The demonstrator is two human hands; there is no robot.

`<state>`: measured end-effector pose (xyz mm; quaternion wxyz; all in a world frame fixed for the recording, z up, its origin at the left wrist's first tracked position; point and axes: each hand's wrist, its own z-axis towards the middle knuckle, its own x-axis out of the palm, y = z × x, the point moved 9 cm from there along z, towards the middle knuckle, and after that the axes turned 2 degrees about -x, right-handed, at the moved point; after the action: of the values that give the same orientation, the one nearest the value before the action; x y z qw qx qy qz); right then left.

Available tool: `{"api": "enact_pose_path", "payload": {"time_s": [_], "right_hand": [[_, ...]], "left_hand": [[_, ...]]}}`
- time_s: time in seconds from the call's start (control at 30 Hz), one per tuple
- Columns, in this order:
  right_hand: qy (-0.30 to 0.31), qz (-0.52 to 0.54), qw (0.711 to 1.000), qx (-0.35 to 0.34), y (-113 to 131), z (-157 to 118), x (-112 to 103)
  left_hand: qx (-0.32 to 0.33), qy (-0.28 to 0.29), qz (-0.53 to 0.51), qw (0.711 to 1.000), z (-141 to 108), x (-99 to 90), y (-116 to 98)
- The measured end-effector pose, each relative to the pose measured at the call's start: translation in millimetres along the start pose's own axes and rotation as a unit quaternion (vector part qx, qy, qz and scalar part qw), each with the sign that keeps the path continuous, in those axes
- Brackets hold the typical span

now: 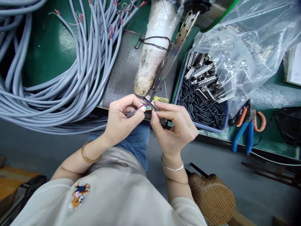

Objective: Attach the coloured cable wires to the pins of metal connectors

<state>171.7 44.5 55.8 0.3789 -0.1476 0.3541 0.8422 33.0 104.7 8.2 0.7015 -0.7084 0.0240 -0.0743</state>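
Note:
My left hand (121,117) pinches the end of a grey multi-core cable (131,114) between thumb and fingers. Thin coloured wires (147,109) fan out from that end toward a small metal multi-pin connector (154,106). My right hand (175,125) is closed, its thumb and fingertips gripping the connector near the edge of the dark plate. Just above, the tip of a soldering iron (161,78) points down and meets the connector; whether it touches a pin is too small to tell. A yellow-green strip (161,99) lies beside my right fingertips.
Many grey cables (82,69) with stripped ends lie at left. A wrapped white cylinder (152,53) hangs over the dark plate (122,75). A blue bin (207,126) at right holds connectors and black tubes under a plastic bag (237,59). Pliers (249,131) rest at the table edge.

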Motion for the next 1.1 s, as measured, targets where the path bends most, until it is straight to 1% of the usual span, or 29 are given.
{"api": "enact_pose_path", "payload": {"time_s": [0.17, 0.27, 0.4, 0.6, 0.83, 0.9, 1.0, 1.1], "right_hand": [[-0.002, -0.01, 1.0, -0.01, 5, 0, -2], [-0.005, -0.022, 1.0, -0.023, 8, -2, -3], [0.009, -0.023, 1.0, -0.017, 5, -4, -1], [0.013, -0.014, 1.0, -0.005, 2, -1, 2], [0.013, -0.013, 1.0, -0.002, 3, 4, 0], [0.008, -0.02, 1.0, -0.015, 6, 3, -1], [-0.005, -0.05, 0.997, -0.06, 13, 0, 0], [0.0, -0.068, 0.994, -0.086, 16, -4, 2]], "left_hand": [[-0.004, 0.007, -0.003, 1.0, 0, 0.0, -2], [-0.026, 0.011, -0.015, 0.999, 2, 0.1, 2], [-0.052, 0.013, -0.027, 0.998, 3, 0.8, 7], [-0.042, 0.002, -0.015, 0.999, 3, 0.0, 7], [-0.019, -0.003, -0.011, 1.0, 2, -0.9, -3], [-0.024, -0.002, -0.012, 1.0, 3, -1.8, -2], [-0.051, 0.015, -0.028, 0.998, 3, -0.5, 5], [-0.078, 0.028, -0.051, 0.995, 3, 1.8, 11]]}}
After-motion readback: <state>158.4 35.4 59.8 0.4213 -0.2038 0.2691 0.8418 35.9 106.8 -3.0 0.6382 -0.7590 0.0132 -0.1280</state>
